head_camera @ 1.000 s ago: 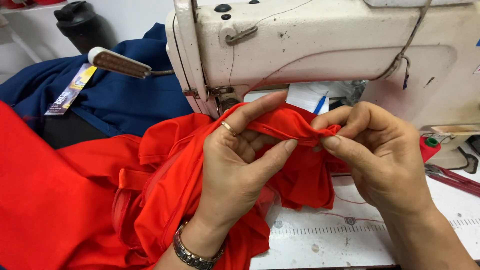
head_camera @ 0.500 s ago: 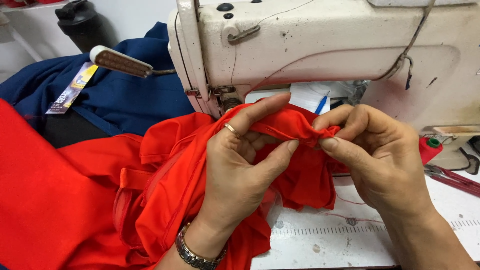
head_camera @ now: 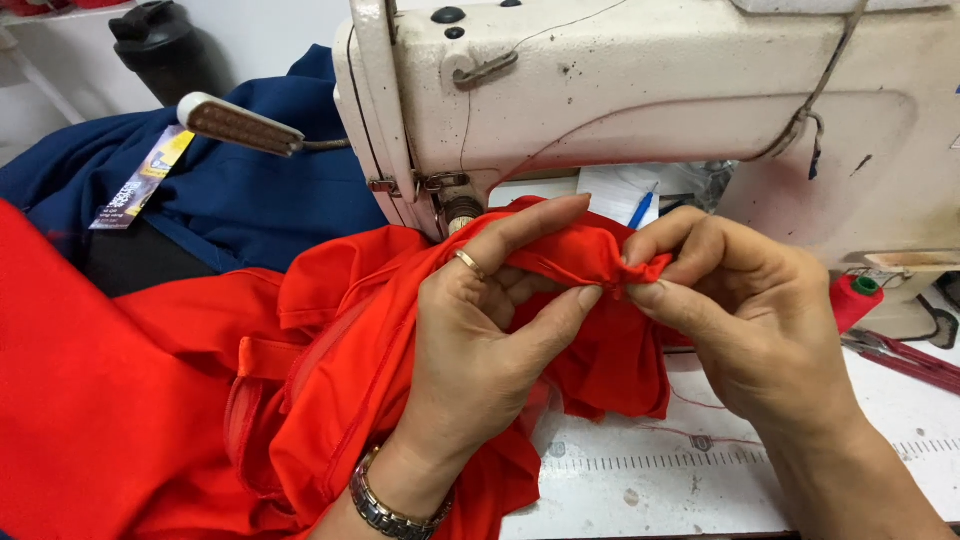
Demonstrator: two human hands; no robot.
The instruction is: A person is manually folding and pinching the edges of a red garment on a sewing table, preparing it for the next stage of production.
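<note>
A red garment [head_camera: 180, 400] lies bunched over the table and across the bed of a cream sewing machine [head_camera: 640, 100]. My left hand [head_camera: 480, 340], with a ring and a metal wristband, pinches a fold of the red fabric between thumb and fingers just in front of the needle area. My right hand [head_camera: 750, 310] grips the same fold from the right, its fingertips meeting those of the left hand. The presser foot is hidden behind the cloth.
A dark blue garment [head_camera: 250, 200] with a hang tag [head_camera: 140, 180] lies behind the red one. A black bottle [head_camera: 165, 45] stands at the back left. A red thread spool [head_camera: 852, 298] and red-handled scissors [head_camera: 905, 358] rest at the right. A printed ruler [head_camera: 640, 462] runs along the table.
Both hands stay pinched on the red fold; the fingers have shifted only slightly along it.
</note>
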